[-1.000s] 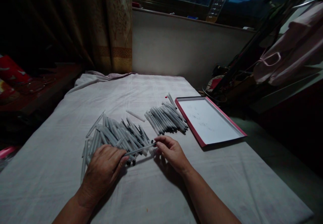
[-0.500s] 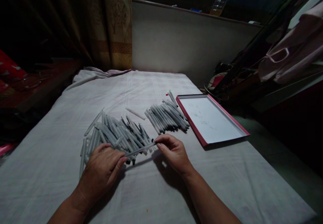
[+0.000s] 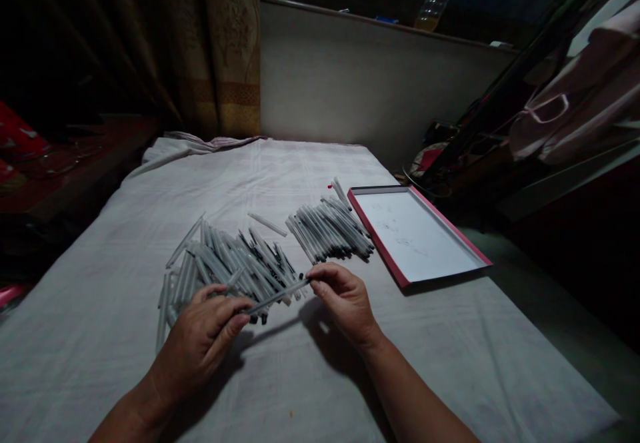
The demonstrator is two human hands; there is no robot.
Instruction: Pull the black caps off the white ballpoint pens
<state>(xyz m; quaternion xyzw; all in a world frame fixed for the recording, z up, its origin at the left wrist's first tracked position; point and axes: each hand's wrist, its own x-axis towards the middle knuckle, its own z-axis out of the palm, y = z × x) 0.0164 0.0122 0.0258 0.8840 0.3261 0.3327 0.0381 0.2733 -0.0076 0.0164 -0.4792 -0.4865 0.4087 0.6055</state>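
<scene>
A thin, translucent pen (image 3: 280, 295) with a dark end is stretched between my two hands, above the near edge of a loose heap. My left hand (image 3: 203, 333) grips its left end between thumb and fingers. At the other end, my right hand (image 3: 345, 300) pinches the dark tip. The heap of clear pen barrels (image 3: 220, 256) lies just beyond my left hand, its pieces pointing in mixed directions. Farther right is a neater pile of dark-tipped pens (image 3: 330, 230), laid side by side. One single clear tube (image 3: 267, 224) rests between the two groups.
A shallow red-edged box lid (image 3: 425, 236) with a white inside lies right of the neat pile. White cloth (image 3: 300, 376) covers the table. A curtain (image 3: 235, 50) hangs behind at left, and pink fabric (image 3: 560, 103) hangs at right.
My left hand has turned slightly and its thumb has shifted a little at the pen's end. My right hand stays almost where it was, and the piles are unchanged.
</scene>
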